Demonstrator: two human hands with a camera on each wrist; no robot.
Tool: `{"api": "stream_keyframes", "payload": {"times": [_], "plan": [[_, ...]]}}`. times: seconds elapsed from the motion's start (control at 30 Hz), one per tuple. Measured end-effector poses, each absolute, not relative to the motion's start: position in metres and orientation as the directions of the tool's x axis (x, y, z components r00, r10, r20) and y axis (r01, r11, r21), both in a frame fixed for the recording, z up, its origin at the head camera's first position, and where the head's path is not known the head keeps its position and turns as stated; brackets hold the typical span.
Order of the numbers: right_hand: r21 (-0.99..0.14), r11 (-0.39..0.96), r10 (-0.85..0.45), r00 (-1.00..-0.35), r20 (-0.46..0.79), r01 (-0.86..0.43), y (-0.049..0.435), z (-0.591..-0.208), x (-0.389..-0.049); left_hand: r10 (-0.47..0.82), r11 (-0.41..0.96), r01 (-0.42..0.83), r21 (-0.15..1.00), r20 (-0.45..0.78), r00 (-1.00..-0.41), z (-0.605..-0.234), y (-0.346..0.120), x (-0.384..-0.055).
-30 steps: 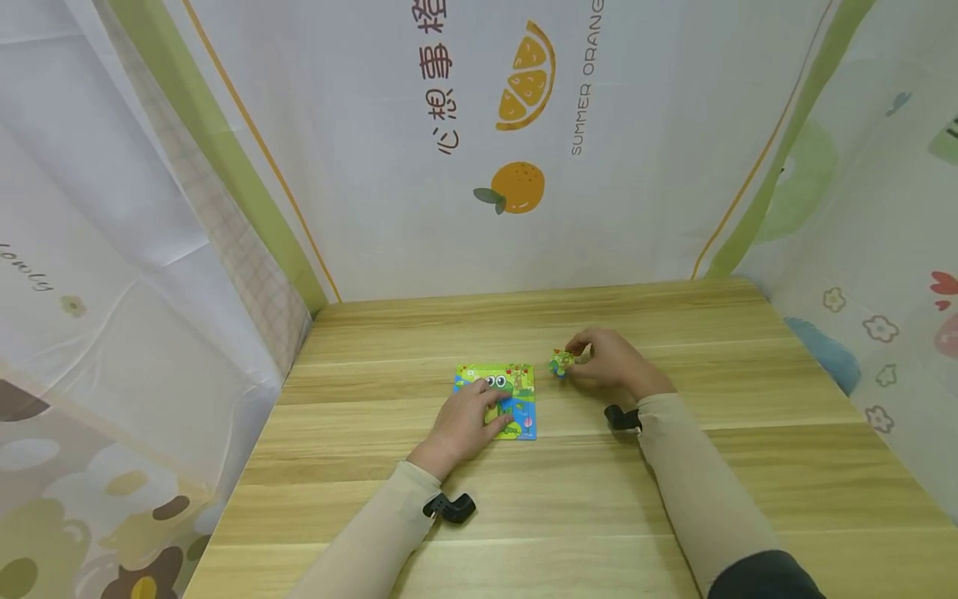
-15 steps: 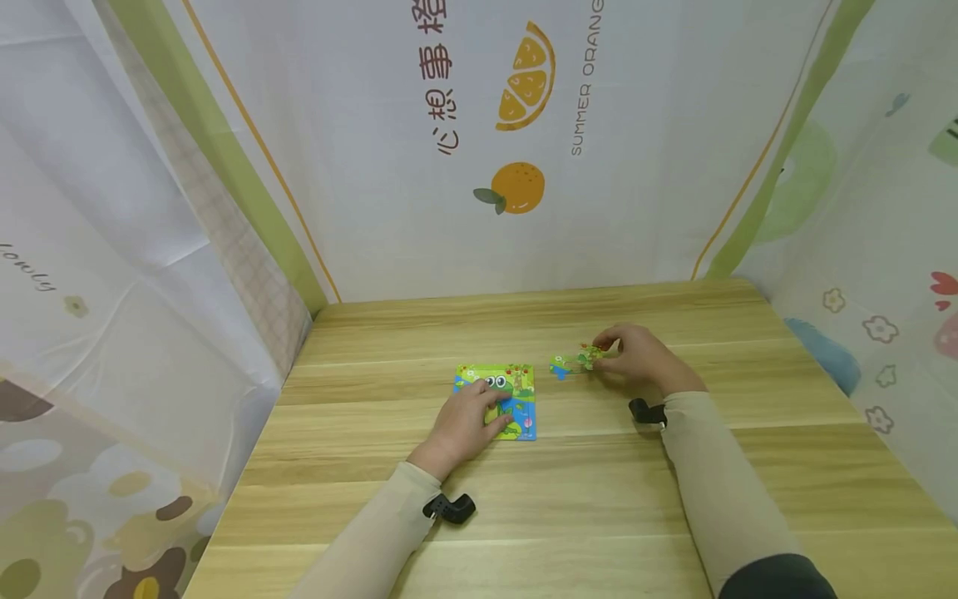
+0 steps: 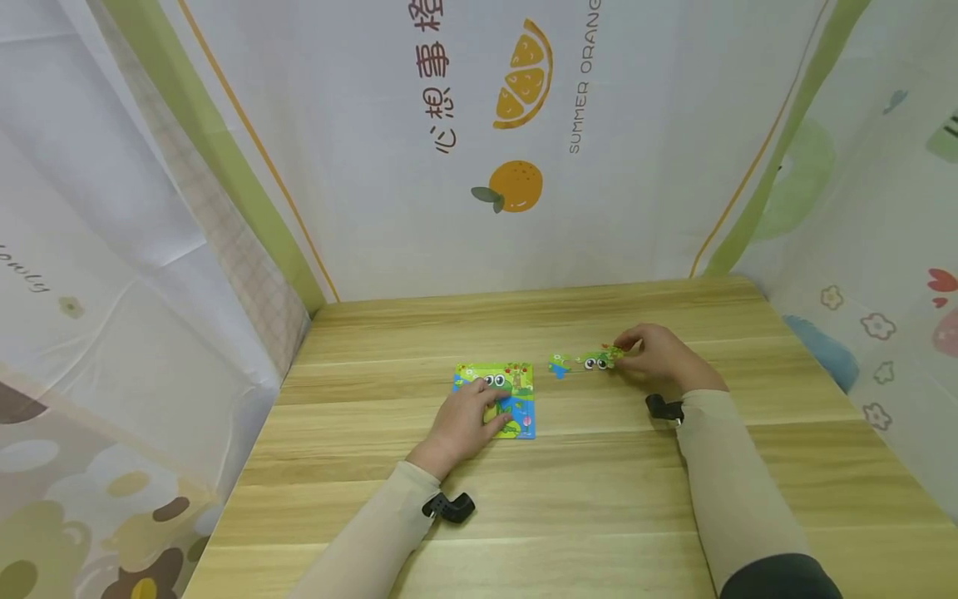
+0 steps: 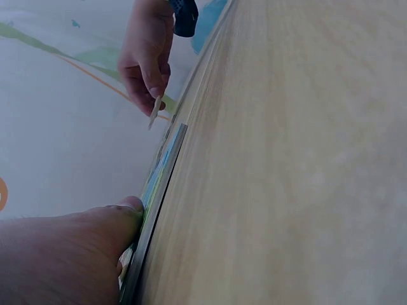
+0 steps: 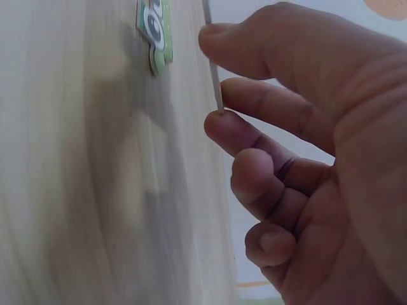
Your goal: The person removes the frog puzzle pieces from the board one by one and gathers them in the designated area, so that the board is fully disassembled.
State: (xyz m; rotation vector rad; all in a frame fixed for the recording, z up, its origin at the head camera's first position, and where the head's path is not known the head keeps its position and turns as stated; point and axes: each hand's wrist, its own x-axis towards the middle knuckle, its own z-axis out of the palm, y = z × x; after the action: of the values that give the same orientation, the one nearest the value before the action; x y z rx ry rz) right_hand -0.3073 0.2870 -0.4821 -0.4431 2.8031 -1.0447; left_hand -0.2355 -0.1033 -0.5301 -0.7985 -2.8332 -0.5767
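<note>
A square frog puzzle board [image 3: 526,405] with a green, blue and yellow picture lies on the wooden table. My left hand [image 3: 464,418] rests on its left and middle part, fingers spread and relaxed, covering some of the frog. In the left wrist view the thumb [image 4: 127,219] lies along the edge of the board [image 4: 166,178]. Right of the board, my right hand [image 3: 654,359] pinches a small green puzzle piece [image 3: 616,352] between thumb and fingers. That piece [image 5: 217,89] appears edge-on in the right wrist view, above the tabletop.
A puzzle piece with the frog's eyes [image 3: 596,362] lies just left of my right hand. Further left is a blue and green puzzle piece [image 3: 559,365], near the board. Printed curtains [image 3: 621,208] border the table [image 3: 569,516] at the back and sides.
My right hand has moved rightward from beside the board, pinching a piece. The blue-green piece and then the eyes piece came into view on the table behind it. The left hand stayed put.
</note>
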Motion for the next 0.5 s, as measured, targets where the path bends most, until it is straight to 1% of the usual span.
{"api": "stream_keyframes", "payload": {"times": [0.33,0.5], "plan": [[-0.647,0.738,-0.286,-0.957,-0.042,-0.193,0.303,-0.485,-0.305,0.473,0.783,0.531,0.325,0.242,-0.847,-0.529,-0.104,-0.235],[-0.652,0.741,-0.278,-0.957,-0.078,-0.162,0.307,-0.483,-0.302,0.471,0.787,0.524,0.325,0.232,-0.851,-0.529,-0.103,-0.235]]}}
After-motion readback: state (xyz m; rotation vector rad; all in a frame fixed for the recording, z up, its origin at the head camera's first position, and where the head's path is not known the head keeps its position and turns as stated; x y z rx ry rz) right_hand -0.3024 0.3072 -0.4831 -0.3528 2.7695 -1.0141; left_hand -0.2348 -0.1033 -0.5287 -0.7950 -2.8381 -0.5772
